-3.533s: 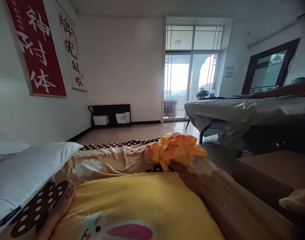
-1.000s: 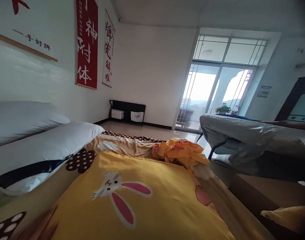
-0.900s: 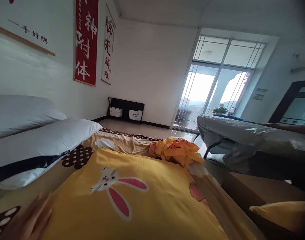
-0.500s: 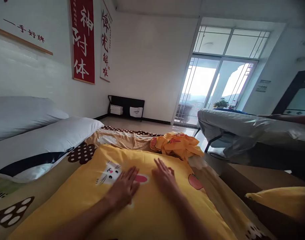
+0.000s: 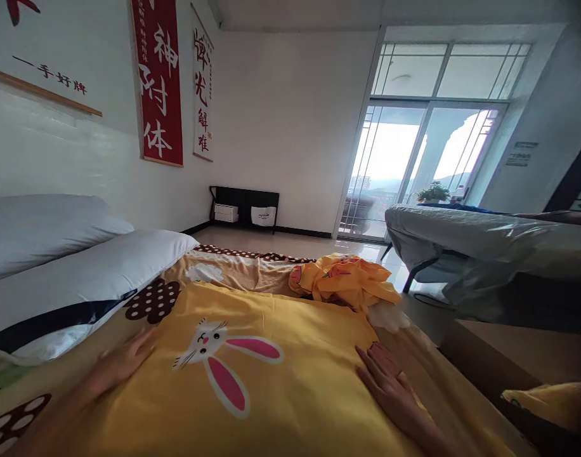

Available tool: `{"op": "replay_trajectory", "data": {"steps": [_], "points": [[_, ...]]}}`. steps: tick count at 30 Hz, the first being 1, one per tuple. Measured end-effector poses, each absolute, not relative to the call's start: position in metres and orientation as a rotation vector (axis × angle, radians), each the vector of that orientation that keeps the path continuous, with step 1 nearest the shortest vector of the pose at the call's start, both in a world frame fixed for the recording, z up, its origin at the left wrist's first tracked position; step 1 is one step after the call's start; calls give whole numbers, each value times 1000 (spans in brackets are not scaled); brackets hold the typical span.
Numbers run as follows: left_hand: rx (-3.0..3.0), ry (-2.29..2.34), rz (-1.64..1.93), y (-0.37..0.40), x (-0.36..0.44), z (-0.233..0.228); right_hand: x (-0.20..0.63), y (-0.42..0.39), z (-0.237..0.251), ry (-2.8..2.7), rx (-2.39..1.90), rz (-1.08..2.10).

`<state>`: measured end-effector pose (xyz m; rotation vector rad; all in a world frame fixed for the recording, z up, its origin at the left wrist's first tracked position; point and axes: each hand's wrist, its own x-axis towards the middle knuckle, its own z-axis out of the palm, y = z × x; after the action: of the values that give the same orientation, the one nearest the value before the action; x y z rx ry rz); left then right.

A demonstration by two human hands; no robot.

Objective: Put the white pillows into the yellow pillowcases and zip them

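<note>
Head view, yellow rabbit-print cover [image 5: 252, 381] spread flat on the bed, left hand [image 5: 122, 365] flat on its left edge, blurred, fingers extended, right hand [image 5: 388, 384] flat on its right edge, fingers together, crumpled yellow cloth [image 5: 345, 282] beyond, white pillows [image 5: 81, 279] at left, plastic-draped table [image 5: 485, 244] at right.

Matt yellow cloth cover [image 5: 271, 393], glossy floor [image 5: 290, 242]

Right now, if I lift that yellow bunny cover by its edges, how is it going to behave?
The yellow bunny cover is thin cloth lying flat under the left hand and right hand, so it will probably sag, not stay stiff. It looks light. The crumpled yellow cloth past it suggests this fabric bunches easily.
</note>
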<state>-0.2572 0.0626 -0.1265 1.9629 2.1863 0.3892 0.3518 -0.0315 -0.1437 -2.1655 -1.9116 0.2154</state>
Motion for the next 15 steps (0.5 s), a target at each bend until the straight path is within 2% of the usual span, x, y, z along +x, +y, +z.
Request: {"op": "replay_trajectory", "data": {"steps": [3, 5, 8, 11, 15], "points": [[2227, 2112, 489, 78, -193, -72, 333, -8, -111, -1887, -2075, 97], [2546, 1773, 541, 91, -128, -37, 302, 15, -76, -1912, -1991, 76], [2650, 1548, 516, 114, -37, -10, 246, 55, -33, -2048, -1853, 75], [2592, 1583, 526, 136, 11, -22, 204, 86, -28, -2083, -1792, 53], [2448, 1688, 432, 158, -3, -80, 196, 103, -70, -2199, -1756, 178]]}}
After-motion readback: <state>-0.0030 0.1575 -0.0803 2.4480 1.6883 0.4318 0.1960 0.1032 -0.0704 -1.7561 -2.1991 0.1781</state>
